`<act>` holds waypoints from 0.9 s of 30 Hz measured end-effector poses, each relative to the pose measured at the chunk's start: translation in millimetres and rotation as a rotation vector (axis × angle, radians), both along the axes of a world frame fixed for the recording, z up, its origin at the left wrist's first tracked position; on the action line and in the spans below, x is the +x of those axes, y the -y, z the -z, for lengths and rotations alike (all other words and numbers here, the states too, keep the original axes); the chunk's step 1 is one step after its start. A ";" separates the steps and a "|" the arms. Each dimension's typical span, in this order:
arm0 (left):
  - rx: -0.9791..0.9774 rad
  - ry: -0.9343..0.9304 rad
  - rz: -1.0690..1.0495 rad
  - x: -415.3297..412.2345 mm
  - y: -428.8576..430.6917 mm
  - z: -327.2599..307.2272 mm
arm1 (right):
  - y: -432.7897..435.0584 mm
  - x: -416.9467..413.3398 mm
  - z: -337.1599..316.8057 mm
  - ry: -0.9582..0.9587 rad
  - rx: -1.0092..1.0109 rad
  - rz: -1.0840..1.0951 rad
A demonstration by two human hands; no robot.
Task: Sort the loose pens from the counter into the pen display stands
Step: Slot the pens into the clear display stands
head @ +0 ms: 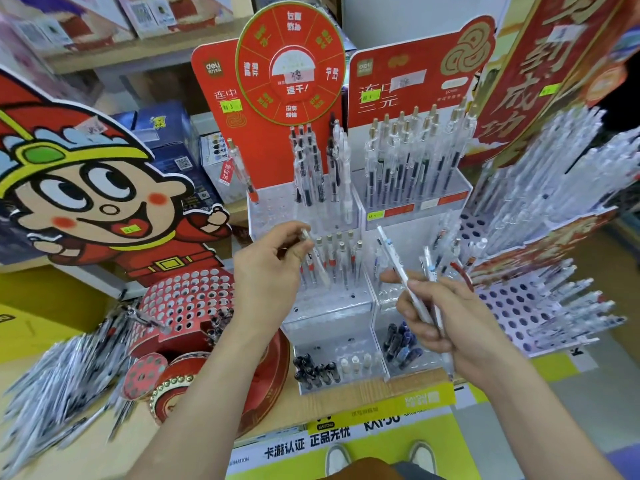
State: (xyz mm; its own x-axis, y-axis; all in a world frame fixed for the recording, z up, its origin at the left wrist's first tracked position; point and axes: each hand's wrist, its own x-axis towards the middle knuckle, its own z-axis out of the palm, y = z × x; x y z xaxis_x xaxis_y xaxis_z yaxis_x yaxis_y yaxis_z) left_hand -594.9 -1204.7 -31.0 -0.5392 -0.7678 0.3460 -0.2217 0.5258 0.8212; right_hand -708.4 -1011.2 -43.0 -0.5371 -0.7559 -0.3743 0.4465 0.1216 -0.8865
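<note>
My left hand (pixel 268 268) pinches one clear pen (pixel 317 259) by its top, its tip pointing down over the lower tier of the clear acrylic display stand (pixel 329 308). My right hand (pixel 446 318) grips a small bunch of white pens (pixel 415 285) that fan upward and to the left, in front of the right-hand clear stand (pixel 381 341). A large pile of loose pens (pixel 59 372) lies on the counter at the left. The upper tiers hold clear pens with dark refills (pixel 318 168) and gold-topped pens (pixel 412 157).
A red cartoon-figure stand (pixel 183 299) with many round holes sits left of my left arm. Red drum-shaped holders (pixel 173 386) lie below it. White perforated stands (pixel 526 306) full of pens rise at the right. Red cardboard backboards (pixel 398 77) stand behind.
</note>
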 end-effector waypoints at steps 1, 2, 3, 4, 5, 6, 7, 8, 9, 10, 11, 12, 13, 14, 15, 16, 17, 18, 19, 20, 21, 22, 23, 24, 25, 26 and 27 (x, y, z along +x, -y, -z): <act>-0.002 0.003 0.009 -0.3 0.0 -0.6 | -0.3 -0.6 0.9 0.040 -0.007 0.007; -0.008 0.006 0.021 -0.4 -0.7 -1.8 | -0.7 -1.0 1.4 0.068 -0.018 0.013; -0.019 0.006 0.031 0.3 -2.1 -3.6 | -1.2 -0.8 0.9 0.084 -0.030 0.018; -0.033 0.001 0.041 1.1 -3.9 -5.9 | -1.8 -0.8 1.2 0.088 -0.046 0.019; -0.044 -0.015 0.052 1.5 -5.9 -8.9 | -2.2 -0.6 1.2 0.084 -0.068 0.017; -0.050 -0.040 0.065 2.0 -7.9 -12.4 | -2.7 -0.7 1.9 0.076 -0.085 0.017; -0.050 -0.068 0.081 1.7 -9.9 -16.1 | -2.9 -0.8 2.5 0.068 -0.089 0.021; -0.039 -0.096 0.101 1.2 -12.1 -20.4 | -3.2 -1.3 3.9 0.053 -0.084 0.031; -0.010 -0.121 0.119 -0.4 -14.1 -24.5 | -3.2 -1.7 4.7 0.036 -0.076 0.047; 0.040 -0.145 0.139 -2.7 -16.1 -28.4 | -3.8 -2.6 5.7 0.018 -0.069 0.065; 0.101 -0.165 0.162 -5.5 -18.0 -31.6 | -4.4 -3.4 6.2 0.002 -0.066 0.079; 0.168 -0.175 0.189 -8.5 -20.2 -33.8 | -5.2 -4.5 7.7 -0.011 -0.073 0.085; 0.237 -0.170 0.221 -11.5 -22.9 -35.0 | -6.0 -5.1 8.8 -0.017 -0.093 0.083; 0.303 -0.153 0.256 -14.5 -25.3 -34.8 | -6.7 -5.6 10.0 -0.016 -0.115 0.082; 0.369 -0.137 0.293 -17.5 -28.0 -33.6 | -7.3 -5.6 9.5 -0.006 -0.130 0.086; 0.434 -0.130 0.328 -20.3 -31.4 -32.1 | -8.1 -5.9 8.5 0.000 -0.137 0.092; 0.491 -0.131 0.361 -23.3 -35.5 -30.6 | -8.9 -5.5 6.3 0.006 -0.141 0.097; 0.534 -0.134 0.390 -25.5 -39.8 -30.1 | -9.7 -5.0 4.5 0.010 -0.142 0.102; 0.563 -0.133 0.412 -28.3 -44.3 -30.0 | -10.3 -4.4 2.5 0.008 -0.139 0.103; 0.588 -0.129 0.430 -30.8 -49.0 -30.7 | -11.5 -4.2 1.6 -0.005 -0.136 0.097; 0.618 -0.124 0.446 -33.5 -53.1 -30.8 | -12.2 -4.0 0.5 -0.017 -0.131 0.088; 0.662 -0.125 0.460 -36.1 -56.6 -30.7 | -13.4 -3.8 -0.7 -0.023 -0.127 0.080; 0.718 -0.131 0.474 -38.4 -59.5 -30.7 | -14.5 -3.5 -2.8 -0.018 -0.128 0.074; 0.772 -0.135 0.488 -40.3 -60.8 -29.9 | -15.9 -3.9 -3.7 -0.010 -0.135 0.067; 0.809 -0.127 0.505 -42.0 -61.3 -29.2 | -17.6 -4.6 -4.6 -0.004 -0.142 0.057; 0.823 -0.105 0.524 -43.1 -61.6 -28.6 | -19.5 -5.6 -5.3 -0.003 -0.145 0.045; 0.819 -0.071 0.545 -44.2 -61.6 -27.6 | -21.9 -6.4 -6.1 -0.006 -0.142 0.030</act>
State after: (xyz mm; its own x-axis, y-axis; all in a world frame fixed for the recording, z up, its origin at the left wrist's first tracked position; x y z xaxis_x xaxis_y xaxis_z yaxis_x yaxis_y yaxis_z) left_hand -639.1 -1143.1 -3.4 -0.8891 -0.4370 -0.1363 -0.0538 -0.1959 0.9791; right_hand -714.8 -989.3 -36.9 -0.5622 -0.7845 -0.2615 0.4429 -0.0186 -0.8964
